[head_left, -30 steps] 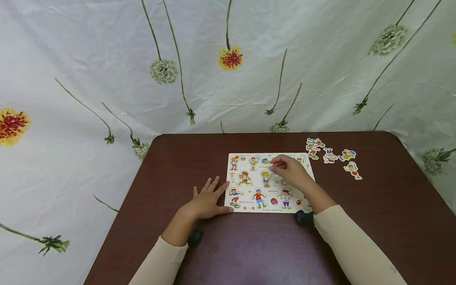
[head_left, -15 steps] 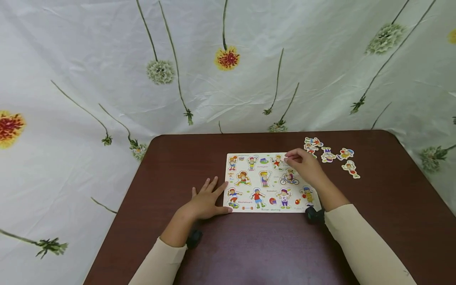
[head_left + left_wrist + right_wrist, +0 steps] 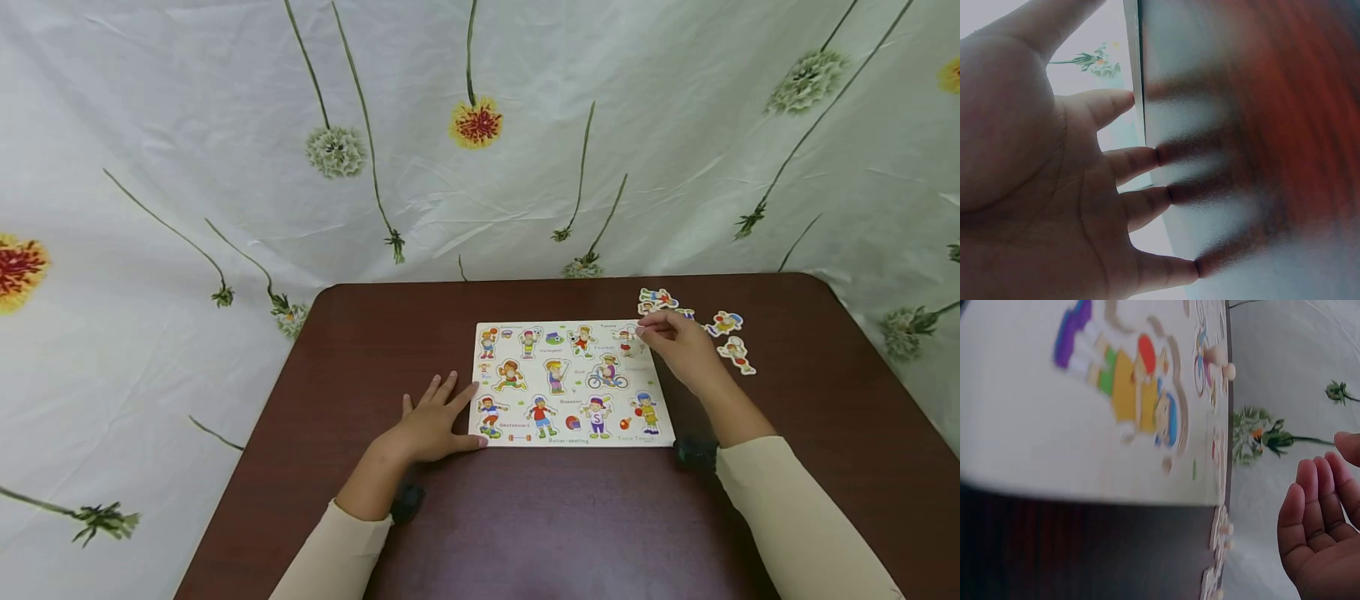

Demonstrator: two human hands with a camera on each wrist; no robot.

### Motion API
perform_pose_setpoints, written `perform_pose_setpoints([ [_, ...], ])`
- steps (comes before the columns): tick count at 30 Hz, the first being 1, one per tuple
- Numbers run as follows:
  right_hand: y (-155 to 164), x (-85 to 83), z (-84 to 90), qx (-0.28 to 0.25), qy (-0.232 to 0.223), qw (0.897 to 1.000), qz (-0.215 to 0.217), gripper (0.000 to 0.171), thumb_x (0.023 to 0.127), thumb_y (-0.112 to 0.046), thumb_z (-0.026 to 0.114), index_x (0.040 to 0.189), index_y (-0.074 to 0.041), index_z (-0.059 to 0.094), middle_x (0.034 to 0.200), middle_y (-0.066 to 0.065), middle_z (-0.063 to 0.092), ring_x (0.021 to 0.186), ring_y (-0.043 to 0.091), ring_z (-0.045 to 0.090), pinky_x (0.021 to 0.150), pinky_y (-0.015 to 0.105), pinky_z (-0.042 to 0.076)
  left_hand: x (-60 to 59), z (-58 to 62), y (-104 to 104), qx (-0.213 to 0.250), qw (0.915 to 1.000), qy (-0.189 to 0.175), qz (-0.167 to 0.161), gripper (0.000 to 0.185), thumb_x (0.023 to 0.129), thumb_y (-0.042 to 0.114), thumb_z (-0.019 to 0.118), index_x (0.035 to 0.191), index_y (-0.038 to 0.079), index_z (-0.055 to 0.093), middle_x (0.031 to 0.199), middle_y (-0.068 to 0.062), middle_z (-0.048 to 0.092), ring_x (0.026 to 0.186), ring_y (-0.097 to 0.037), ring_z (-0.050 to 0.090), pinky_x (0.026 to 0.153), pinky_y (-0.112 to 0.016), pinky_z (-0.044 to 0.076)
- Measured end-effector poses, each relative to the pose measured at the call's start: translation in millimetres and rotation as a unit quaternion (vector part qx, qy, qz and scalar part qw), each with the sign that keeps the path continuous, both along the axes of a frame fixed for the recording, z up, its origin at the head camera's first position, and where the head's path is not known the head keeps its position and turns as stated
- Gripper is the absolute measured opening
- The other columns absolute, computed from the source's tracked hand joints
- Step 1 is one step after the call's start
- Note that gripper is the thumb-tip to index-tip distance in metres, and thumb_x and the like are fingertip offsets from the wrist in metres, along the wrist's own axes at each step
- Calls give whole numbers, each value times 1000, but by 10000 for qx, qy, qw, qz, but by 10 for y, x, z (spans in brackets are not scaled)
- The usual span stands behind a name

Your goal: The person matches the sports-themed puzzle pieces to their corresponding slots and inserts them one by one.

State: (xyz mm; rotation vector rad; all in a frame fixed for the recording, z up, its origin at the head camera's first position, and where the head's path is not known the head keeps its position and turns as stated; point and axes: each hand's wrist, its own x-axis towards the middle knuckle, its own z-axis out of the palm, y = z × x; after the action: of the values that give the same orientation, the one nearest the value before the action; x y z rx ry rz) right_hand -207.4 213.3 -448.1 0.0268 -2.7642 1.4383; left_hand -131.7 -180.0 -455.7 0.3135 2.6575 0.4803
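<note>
White wooden puzzle board [image 3: 570, 383], labelled "Baseball" and "Roller-skating": right hand [image 3: 678, 343], loosely curled and empty, has moved off its far-right corner; left hand [image 3: 431, 425] stays flat beside it.

Puzzle board [image 3: 570, 383]: white rectangular board, flat on the dark table, printed with cartoon sport figures and small captions; most of its slots are filled.
Loose pieces [image 3: 731, 337]: a handful of cartoon figure cut-outs lying flat, scattered just beyond the board's far right corner, some partly hidden.
</note>
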Motion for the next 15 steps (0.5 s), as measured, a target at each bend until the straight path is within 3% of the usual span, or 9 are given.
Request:
perform_pose_setpoints([
  [5,190,36,-39,-401,-28,9991,-141,36,103,-27,60,125,1,63,107,0,65,87,-3,60,75,10,50,-8,-6,-11,-48,10000,33,-11,90,88,59,70,162,31,26,172,-12,9,159,-37,3,115,-79,3],
  [10,381,79,-58,-421,47,9983,-391,38,102,-29,61,125,1,63,93,-21,60,82,-6,59,74,9,50,-3,-1,-15,-48,10000,21,15,90,88,58,71,162,30,27,172,-12,10,159,-38,4,115,-79,4],
  [15,572,124,-65,-308,161,9974,-632,40,101,-29,63,125,3,63,89,-24,56,79,-9,56,71,8,49,-1,2,-15,-40,10000,18,31,90,88,57,71,162,30,26,172,-12,10,159,-37,4,115,-79,4],
])
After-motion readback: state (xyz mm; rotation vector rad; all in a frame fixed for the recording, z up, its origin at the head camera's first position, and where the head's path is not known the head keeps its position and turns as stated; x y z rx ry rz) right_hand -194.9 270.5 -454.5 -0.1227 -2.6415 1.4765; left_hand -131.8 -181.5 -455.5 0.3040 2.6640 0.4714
